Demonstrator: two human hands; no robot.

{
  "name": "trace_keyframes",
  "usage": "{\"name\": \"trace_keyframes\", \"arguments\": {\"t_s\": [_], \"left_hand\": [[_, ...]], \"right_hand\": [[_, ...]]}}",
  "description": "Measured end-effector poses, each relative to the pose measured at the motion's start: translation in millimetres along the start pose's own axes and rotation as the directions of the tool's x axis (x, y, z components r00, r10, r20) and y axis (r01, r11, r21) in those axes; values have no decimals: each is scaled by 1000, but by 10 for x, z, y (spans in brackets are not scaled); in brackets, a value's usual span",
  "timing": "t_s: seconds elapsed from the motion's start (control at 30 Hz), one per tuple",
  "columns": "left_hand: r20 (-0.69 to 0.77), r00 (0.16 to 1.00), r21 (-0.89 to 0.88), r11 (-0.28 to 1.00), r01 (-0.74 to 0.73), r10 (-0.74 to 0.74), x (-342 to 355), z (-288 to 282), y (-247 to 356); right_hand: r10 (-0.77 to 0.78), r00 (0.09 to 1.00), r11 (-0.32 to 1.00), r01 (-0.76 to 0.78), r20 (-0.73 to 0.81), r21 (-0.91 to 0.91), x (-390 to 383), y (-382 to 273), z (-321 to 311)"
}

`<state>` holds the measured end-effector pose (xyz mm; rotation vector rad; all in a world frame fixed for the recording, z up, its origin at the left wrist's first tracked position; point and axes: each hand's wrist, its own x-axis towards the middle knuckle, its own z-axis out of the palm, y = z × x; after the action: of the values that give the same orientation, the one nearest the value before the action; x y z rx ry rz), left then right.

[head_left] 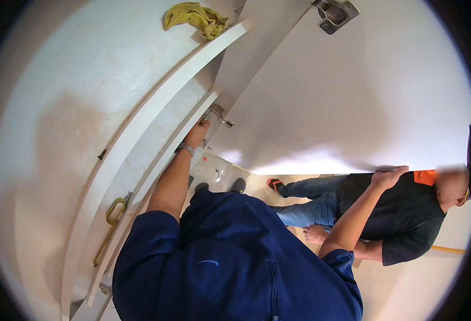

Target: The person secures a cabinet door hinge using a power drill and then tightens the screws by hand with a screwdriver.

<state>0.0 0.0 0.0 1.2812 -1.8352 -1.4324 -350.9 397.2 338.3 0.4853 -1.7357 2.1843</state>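
Note:
A large white cabinet door (pixel 348 96) stands open on the right, with a metal hinge cup (pixel 336 16) fixed near its top edge. My right hand (pixel 389 177) holds the door's lower edge, its palm against the edge and the fingers partly hidden. My left hand (pixel 197 135) reaches in beside the cabinet frame, close to a metal hinge (pixel 216 111) between frame and door. Its fingers are curled there, and what they hold cannot be made out. A metal-band watch (pixel 187 148) is on my left wrist.
A yellow-green cloth (pixel 195 18) lies on the white surface at the top. On a cabinet ledge rests a yellow tool with a looped handle (pixel 116 211), like a hacksaw. Another person in a black shirt (pixel 401 214) and jeans stands close to my right arm, beyond the door.

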Motion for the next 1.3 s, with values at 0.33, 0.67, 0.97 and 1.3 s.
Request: {"name": "trace_keyframes", "arguments": {"t_s": [0.33, 0.67, 0.97, 1.3], "left_hand": [[-70, 992, 134, 986, -96, 106, -153, -8, 122], [-182, 921, 455, 860, -232, 345, -187, -18, 230], [51, 998, -23, 999, 32, -31, 10, -35, 72], [521, 798, -523, 626, 579, -303, 117, -216, 75]], "right_hand": [[-40, 999, 999, 39, -18, -36, -24, -141, 52], [-83, 996, 995, 83, -14, -54, 88, -17, -37], [-79, 996, 994, 76, -32, -77, 190, 68, -78], [-97, 995, 995, 97, -14, -29, 19, -33, 29]]}}
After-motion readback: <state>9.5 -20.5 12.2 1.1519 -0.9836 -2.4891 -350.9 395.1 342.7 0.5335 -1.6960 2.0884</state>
